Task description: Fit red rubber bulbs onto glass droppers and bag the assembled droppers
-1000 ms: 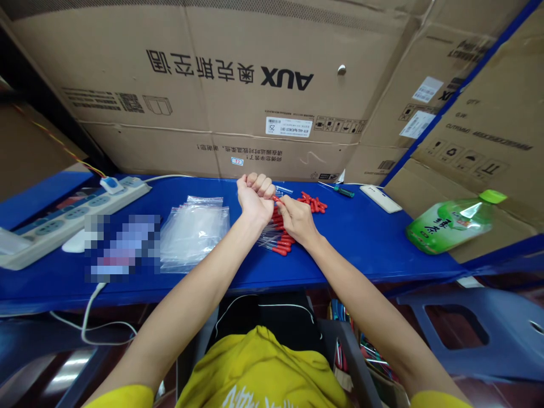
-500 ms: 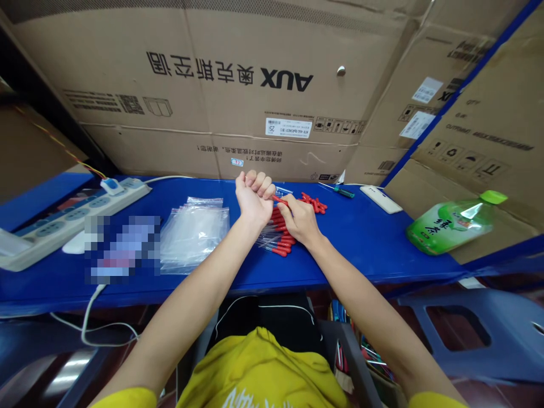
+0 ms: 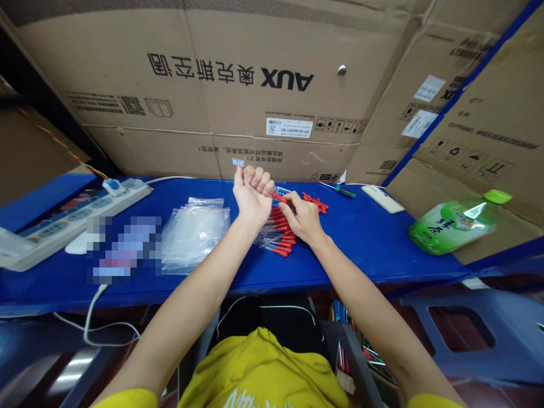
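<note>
The left hand (image 3: 251,192), curled into a fist, is lifting a little higher above the blue surface (image 3: 365,238) than before, while the right hand (image 3: 302,218) is pinching one red-capped dropper (image 3: 279,197) against it, over the dropper pile (image 3: 281,238).

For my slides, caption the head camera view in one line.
Left hand, fisted, meets right hand pinching a red-capped tube above a pile of red-capped tubes on the blue bench, clear bags alongside.
</note>
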{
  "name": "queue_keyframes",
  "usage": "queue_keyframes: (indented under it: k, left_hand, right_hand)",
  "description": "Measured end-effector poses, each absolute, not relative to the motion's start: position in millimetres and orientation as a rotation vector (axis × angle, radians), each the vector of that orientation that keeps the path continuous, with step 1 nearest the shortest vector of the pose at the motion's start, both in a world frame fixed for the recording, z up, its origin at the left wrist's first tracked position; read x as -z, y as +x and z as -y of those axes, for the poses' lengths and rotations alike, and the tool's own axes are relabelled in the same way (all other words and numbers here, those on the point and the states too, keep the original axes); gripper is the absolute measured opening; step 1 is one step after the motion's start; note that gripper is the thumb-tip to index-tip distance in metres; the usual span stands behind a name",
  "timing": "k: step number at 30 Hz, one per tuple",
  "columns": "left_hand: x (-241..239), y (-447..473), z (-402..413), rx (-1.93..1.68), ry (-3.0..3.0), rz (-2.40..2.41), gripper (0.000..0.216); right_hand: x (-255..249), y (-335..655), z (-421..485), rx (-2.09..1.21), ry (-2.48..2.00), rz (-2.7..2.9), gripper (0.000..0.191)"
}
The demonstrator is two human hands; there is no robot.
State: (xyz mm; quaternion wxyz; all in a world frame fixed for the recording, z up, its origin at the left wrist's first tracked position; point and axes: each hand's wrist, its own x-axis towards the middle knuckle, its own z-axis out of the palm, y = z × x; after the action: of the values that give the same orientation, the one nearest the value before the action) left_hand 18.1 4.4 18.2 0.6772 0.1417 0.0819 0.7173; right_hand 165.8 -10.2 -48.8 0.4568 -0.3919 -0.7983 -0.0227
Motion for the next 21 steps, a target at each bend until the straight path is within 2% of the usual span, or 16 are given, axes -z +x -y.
queue_keyframes:
  k: [8,21]
  left_hand:
    - [-16.4,18.5,-5.7,-1.589,0.299,-0.081,0.047]
    - [-19.3,23.3,-1.4,-1.579,0.258,-0.192,0.046]
  right_hand:
    - [49.4,164.3,9.5,0.393,-0.945,2.067,0.031]
    - [49.8,162.8,10.9,0.394,-0.785,2.109,0.035]
